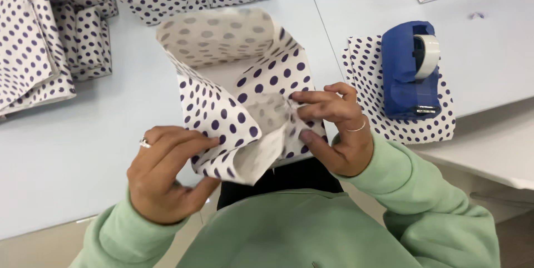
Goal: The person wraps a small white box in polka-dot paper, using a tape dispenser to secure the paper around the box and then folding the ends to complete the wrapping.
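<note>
Both hands grip a sheet of polka-dot wrapping paper [233, 95] held above the pale table [67, 151]: the left hand [164, 170] pinches its lower edge, the right hand [334, 129] its inner fold. A blue tape dispenser [406, 73] rests on a dotted sheet [364, 65] nearby.

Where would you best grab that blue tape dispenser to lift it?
Probably around the blue tape dispenser's solid middle body, coming from above with fingers on its two long sides. The roll sits at the far end and the cutter at the near end, so both ends are poorer holds. It rests on dotted paper.
</note>
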